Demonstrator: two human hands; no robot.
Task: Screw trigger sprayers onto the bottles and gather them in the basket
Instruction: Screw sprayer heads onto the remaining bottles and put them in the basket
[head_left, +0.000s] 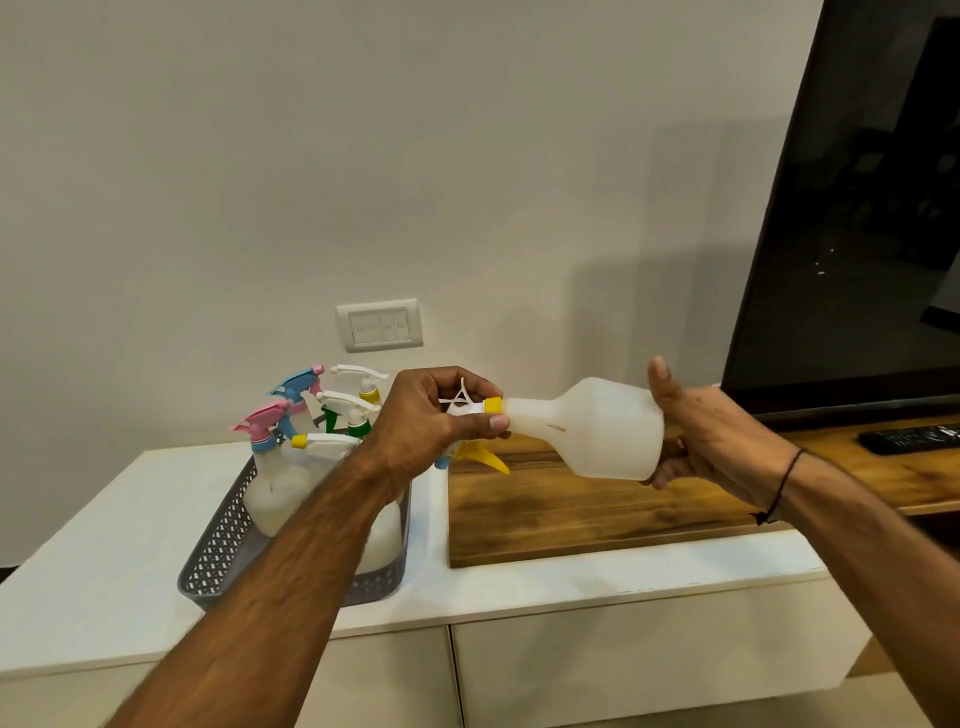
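Note:
A white plastic bottle (597, 428) lies sideways in the air above the cabinet, neck pointing left. My right hand (696, 431) grips its base. My left hand (441, 415) is closed around a white trigger sprayer with a yellow collar (493, 405) at the bottle's neck; its yellow trigger (480, 457) hangs below. A grey perforated basket (218, 545) on the left holds several bottles with pink, blue, green and yellow sprayers (306, 400), partly hidden by my left forearm.
The white cabinet top (104, 545) carries the basket and a wooden board (561, 514). A black TV screen (857, 208) stands at right, a remote (909, 439) below it. A wall switch plate (379, 325) is behind the basket.

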